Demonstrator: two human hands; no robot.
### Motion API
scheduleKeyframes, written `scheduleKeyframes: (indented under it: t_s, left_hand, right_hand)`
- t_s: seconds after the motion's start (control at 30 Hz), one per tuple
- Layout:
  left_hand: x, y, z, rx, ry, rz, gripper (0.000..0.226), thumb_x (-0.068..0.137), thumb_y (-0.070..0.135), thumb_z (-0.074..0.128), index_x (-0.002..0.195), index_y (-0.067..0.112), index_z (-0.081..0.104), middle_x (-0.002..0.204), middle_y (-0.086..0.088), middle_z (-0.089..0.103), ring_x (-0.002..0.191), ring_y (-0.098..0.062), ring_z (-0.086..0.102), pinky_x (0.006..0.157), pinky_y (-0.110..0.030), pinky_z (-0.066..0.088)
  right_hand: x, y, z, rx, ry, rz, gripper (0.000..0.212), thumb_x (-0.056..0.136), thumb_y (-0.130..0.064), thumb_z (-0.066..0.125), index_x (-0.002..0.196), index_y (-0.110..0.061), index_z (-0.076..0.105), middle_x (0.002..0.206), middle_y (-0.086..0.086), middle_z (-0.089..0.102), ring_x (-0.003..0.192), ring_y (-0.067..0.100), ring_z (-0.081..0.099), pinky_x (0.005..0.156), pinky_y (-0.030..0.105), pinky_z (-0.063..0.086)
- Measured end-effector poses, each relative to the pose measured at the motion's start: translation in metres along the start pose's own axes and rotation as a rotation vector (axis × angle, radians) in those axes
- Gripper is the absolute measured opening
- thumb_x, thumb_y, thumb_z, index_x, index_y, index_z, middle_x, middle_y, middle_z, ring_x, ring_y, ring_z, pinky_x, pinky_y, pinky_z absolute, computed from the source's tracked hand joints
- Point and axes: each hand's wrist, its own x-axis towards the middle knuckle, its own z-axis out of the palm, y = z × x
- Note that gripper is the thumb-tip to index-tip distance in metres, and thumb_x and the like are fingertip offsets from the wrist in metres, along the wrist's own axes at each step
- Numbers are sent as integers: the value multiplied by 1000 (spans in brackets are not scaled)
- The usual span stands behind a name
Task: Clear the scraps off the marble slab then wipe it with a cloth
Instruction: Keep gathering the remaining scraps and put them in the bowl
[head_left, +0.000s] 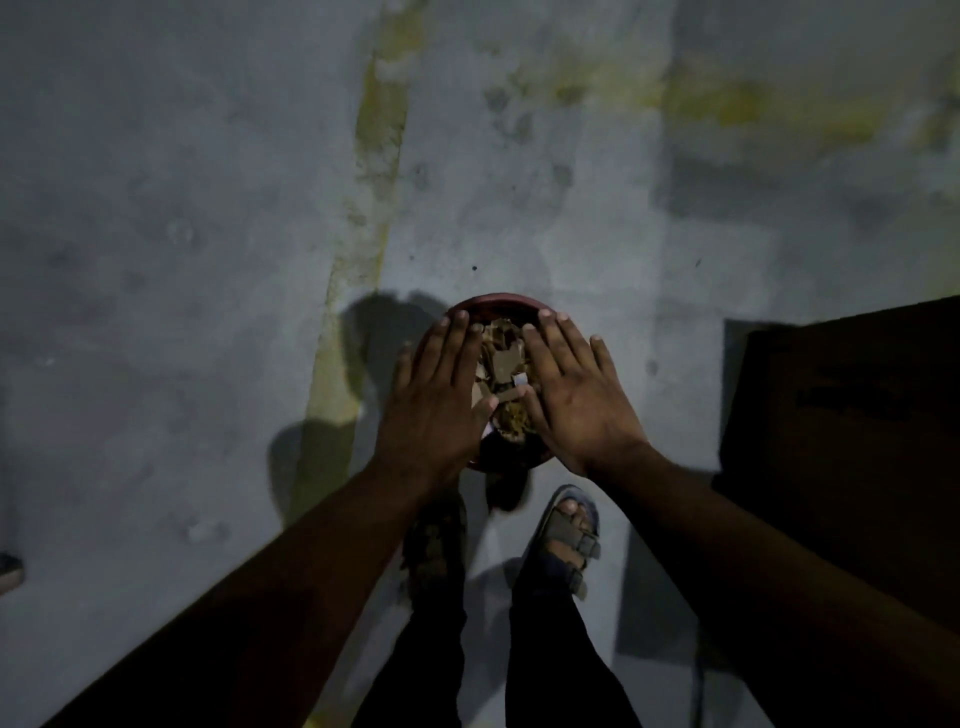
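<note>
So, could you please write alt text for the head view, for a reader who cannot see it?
Seen from above, both hands, left and right, hover flat and open over a red bin full of brown scraps. Below are grey floor, sandalled feet and a dark block at right.

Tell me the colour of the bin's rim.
Dark red, on the bin, seen in the head view.

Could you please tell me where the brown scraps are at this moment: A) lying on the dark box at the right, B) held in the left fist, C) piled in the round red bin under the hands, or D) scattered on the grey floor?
C: the scraps sit heaped inside the red bin, seen between the flat left hand and right hand held over it.
</note>
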Motion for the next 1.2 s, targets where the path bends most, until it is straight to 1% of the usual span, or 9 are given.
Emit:
scheduleKeyframes:
  t_s: [0.07,0.23,0.4,0.57,0.73,0.87,0.97,1.07,1.2]
  left_hand:
    - [-10,14,-54,16,32,42,79,97,55,32,161,13,14,170,-7,9,157,-25,9,123,-53,16]
    - [-44,57,-194,68,74,137,79,96,57,16,161,12,18,170,-8,5,157,-24,4,124,-55,16]
    - [-87,103,-320,76,184,326,76,95,50,35,159,10,25,168,-9,18,155,-24,17,121,-54,21]
    - [-130,151,-395,114,240,476,78,97,56,22,162,14,11,170,-6,6,157,-21,5,124,-52,13]
    - [-175,225,-419,88,198,682,81,96,61,11,162,17,0,170,-3,-8,157,-19,-7,125,-50,7]
    - [-216,300,-413,60,164,881,81,96,62,16,163,17,5,170,0,-2,156,-16,-7,125,-50,8]
    - [-249,365,-400,115,102,1008,81,95,62,10,163,18,3,170,0,-5,156,-16,-11,126,-50,5]
    - [-282,427,-384,157,77,1106,78,96,60,20,160,16,21,169,-5,17,156,-22,11,123,-49,15]
    - [-324,507,-343,182,25,1218,74,94,56,34,155,15,33,158,-9,41,147,-27,38,115,-52,34]
  right_hand:
    - [-23,-17,-47,11,37,19,66,106,-47,22,163,-14,11,171,10,4,158,24,-2,128,50,4]
    - [-97,-58,-162,0,143,83,65,108,-45,23,163,-13,10,171,10,1,158,24,-5,127,53,3]
    - [-192,-98,-262,58,290,229,68,106,-50,22,163,-13,12,171,10,5,158,25,-1,127,52,6]
    - [-291,-114,-320,70,412,380,70,104,-54,18,163,-16,14,171,8,11,158,27,4,126,54,12]
    - [-395,-105,-335,108,539,606,76,99,-57,10,163,-15,16,171,8,9,158,24,5,125,51,9]
    - [-477,-88,-319,132,619,743,76,100,-58,12,162,-16,20,170,8,14,157,25,12,124,53,14]
    - [-537,-67,-297,211,651,878,74,100,-59,10,163,-20,14,171,5,9,158,23,6,124,52,13]
    - [-599,-47,-269,271,682,986,77,97,-60,9,163,-21,15,171,3,8,158,23,7,125,50,12]
    - [-683,-19,-229,305,673,1112,88,93,-70,-10,163,-23,14,171,4,3,158,26,4,125,50,14]
